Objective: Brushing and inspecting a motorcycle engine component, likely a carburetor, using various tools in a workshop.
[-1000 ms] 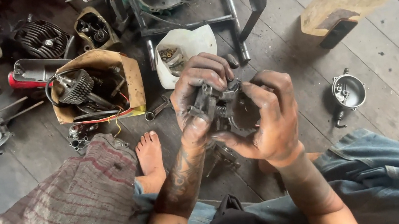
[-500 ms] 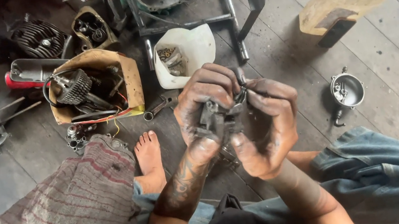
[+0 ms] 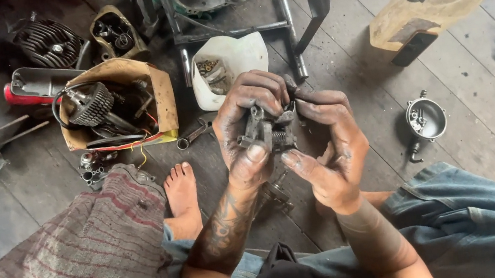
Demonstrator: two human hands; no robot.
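Small grey metal engine part (image 3: 267,131) held above wooden plank floor (image 3: 483,97), mid-floor, in front of seated person's knees. Left hand (image 3: 249,126) wrapped over part's left side, fingers curled tight on it, thumb pressed on lower edge. Right hand (image 3: 331,152) gripping right side, fingers bent over top, thumb under. Both hands oil-blackened. White tray (image 3: 241,55) with small parts beyond hands. Cardboard box (image 3: 154,84) of parts toward floor's left edge. Round metal bowl (image 3: 425,119) right of hands. Yellowish jug (image 3: 436,3) near far right corner. Bare foot (image 3: 181,191) beside striped cloth (image 3: 83,261).
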